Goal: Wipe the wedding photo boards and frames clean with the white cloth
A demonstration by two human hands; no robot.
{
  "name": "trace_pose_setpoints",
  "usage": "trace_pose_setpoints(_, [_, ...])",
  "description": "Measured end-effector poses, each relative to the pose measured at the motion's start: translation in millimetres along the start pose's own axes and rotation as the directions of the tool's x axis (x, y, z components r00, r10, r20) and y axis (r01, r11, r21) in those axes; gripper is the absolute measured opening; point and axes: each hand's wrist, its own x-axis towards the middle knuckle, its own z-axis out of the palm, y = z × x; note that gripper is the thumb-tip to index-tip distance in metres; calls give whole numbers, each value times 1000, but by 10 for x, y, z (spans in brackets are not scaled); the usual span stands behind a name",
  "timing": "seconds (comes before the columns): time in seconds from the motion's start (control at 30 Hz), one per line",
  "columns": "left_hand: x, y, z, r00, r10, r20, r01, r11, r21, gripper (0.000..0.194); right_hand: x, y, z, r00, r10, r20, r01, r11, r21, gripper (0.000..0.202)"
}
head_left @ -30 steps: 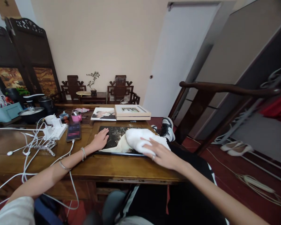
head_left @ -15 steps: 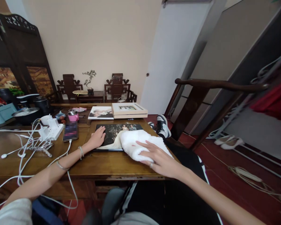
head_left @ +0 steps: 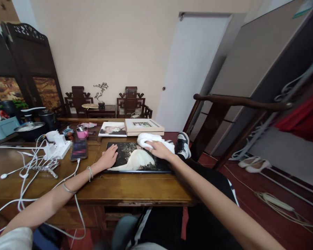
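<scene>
A dark photo panel (head_left: 138,161), printed with a sweeping pale gown, lies flat on the wooden table (head_left: 130,187). My left hand (head_left: 110,157) rests on its left edge, fingers stretched out and holding nothing. Under my right hand (head_left: 160,150) is a fluffy white cloth (head_left: 147,140), pressed onto the panel's far right part. The fingers bend over the cloth, which hides that corner of the picture.
Behind the panel lie a picture frame box (head_left: 144,127) and a white photo panel (head_left: 112,129). To the left are a phone (head_left: 78,150), a white power strip (head_left: 58,147) with tangled cables, and a pink cup (head_left: 82,132). A wooden chair (head_left: 214,118) stands on the right.
My right hand has moved the white cloth from the panel's near right part to its far right edge, uncovering more of the gown. My left hand stays in place.
</scene>
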Motion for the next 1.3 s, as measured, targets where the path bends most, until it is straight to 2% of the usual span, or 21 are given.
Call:
trace_pose_setpoints(0.07, [3, -9, 12, 1000, 4, -9, -4, 1000, -6, 46, -100, -276, 24, 998, -63, 20, 63, 998, -6, 31])
trace_pose_setpoints(0.17, [12, -34, 34, 1000, 4, -11, -4, 1000, -19, 47, -445, -684, -15, 969, -236, 70, 234, 971, 40, 30])
trace_pose_setpoints(0.27, [19, -62, 53, 1000, 19, -24, -20, 999, -30, 48, -794, -869, -128, 920, -369, 134, 353, 926, 131, 28])
trace_pose_setpoints(0.33, [18, -69, 56, 999, 32, -32, -34, 999, -32, 47, -906, -810, -192, 912, -380, 155, 357, 921, 154, 26])
trace_pose_setpoints(0.43, [12, -55, 42, 999, 25, -28, -26, 999, -24, 47, -823, -535, -213, 949, -284, 134, 270, 957, 110, 29])
trace_pose_setpoints(0.53, [16, -42, 30, 1000, 17, -22, -17, 1000, -16, 47, -509, -254, -166, 988, -132, 83, 130, 991, 31, 32])
trace_pose_setpoints(0.6, [28, -52, 35, 1000, 16, -21, -17, 1000, -12, 47, -253, -155, -121, 997, -57, 57, 57, 998, -5, 32])
trace_pose_setpoints(0.67, [43, -73, 50, 1000, 19, -24, -19, 1000, -10, 47, -29, -154, -65, 999, -17, 38, 18, 999, -27, 33])
trace_pose_setpoints(0.73, [53, -94, 67, 999, 21, -33, -21, 1000, -15, 46, 99, -250, 3, 1000, -10, 28, 11, 999, -39, 34])
trace_pose_setpoints(0.83, [50, -105, 77, 998, 18, -56, -20, 999, -39, 46, 20, -523, 89, 996, -75, 39, 76, 997, -29, 31])
trace_pose_setpoints(0.97, [38, -101, 69, 999, 15, -52, -18, 998, -56, 47, -467, -904, 57, 951, -300, 72, 293, 951, 96, 29])
trace_pose_setpoints(1.03, [35, -104, 68, 998, 36, -48, -39, 997, -61, 49, -695, -1006, -3, 925, -370, 86, 353, 922, 159, 28])
trace_pose_setpoints(1.1, [31, -104, 68, 997, 50, -52, -53, 996, -67, 49, -808, -1004, -55, 913, -396, 101, 373, 908, 190, 27])
trace_pose_setpoints(1.17, [25, -93, 66, 997, 41, -58, -45, 997, -69, 48, -774, -896, -77, 926, -364, 103, 344, 923, 171, 27])
trace_pose_setpoints(1.3, [8, -56, 50, 998, 24, -52, -27, 997, -67, 46, -351, -513, -27, 981, -165, 103, 165, 986, 13, 33])
